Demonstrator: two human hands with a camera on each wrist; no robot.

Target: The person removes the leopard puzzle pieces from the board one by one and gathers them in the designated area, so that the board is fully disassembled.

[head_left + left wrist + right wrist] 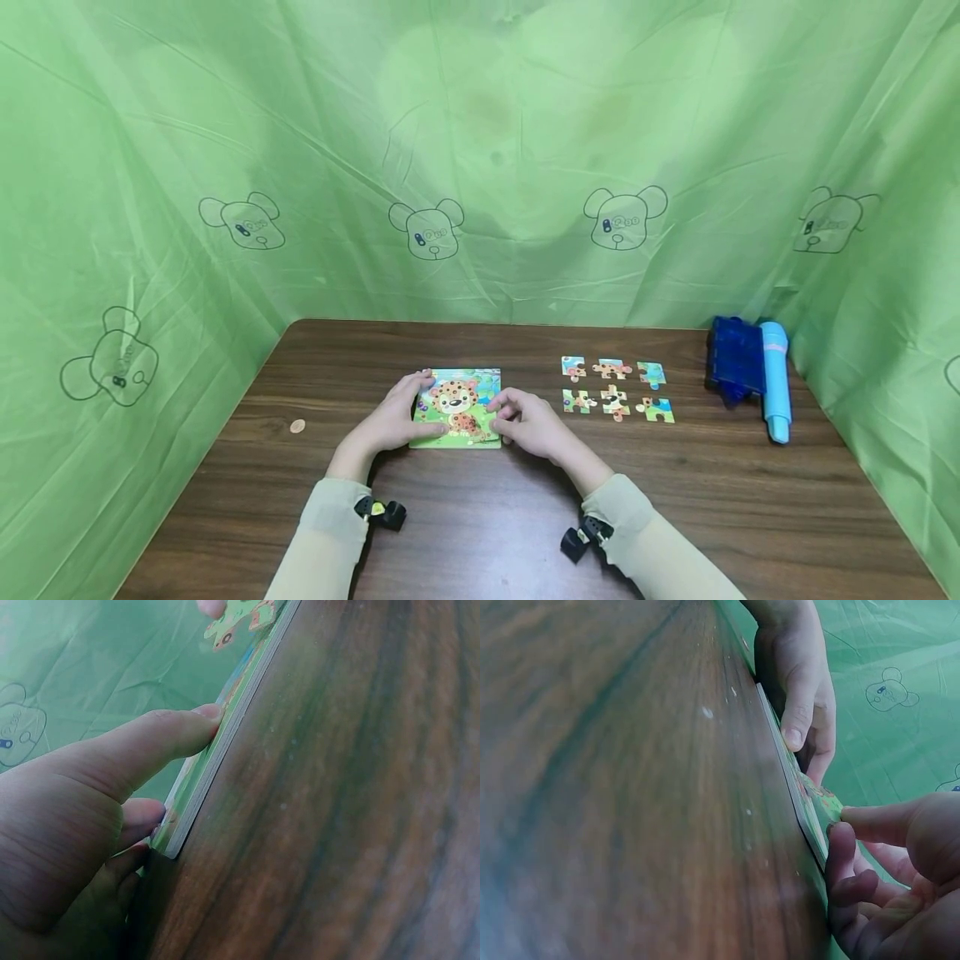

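Note:
A picture puzzle (455,407) with a spotted cartoon animal lies on the table in its flat frame. My left hand (393,417) rests at its left side, the straight thumb on the lower part and fingertips near the upper left corner. In the left wrist view that thumb presses on the puzzle's top near the frame edge (225,739). My right hand (528,423) is at the lower right of the puzzle. Between its thumb and index finger it pinches a puzzle piece (825,802), green with some orange, tilted up from the board.
Several loose puzzle pieces (615,402) lie in two rows right of the puzzle. Farther right are a dark blue translucent case (737,358) and a light blue cylinder (776,383). A small round disc (297,426) lies at left. Green curtain (480,167) surrounds the wooden table (465,517).

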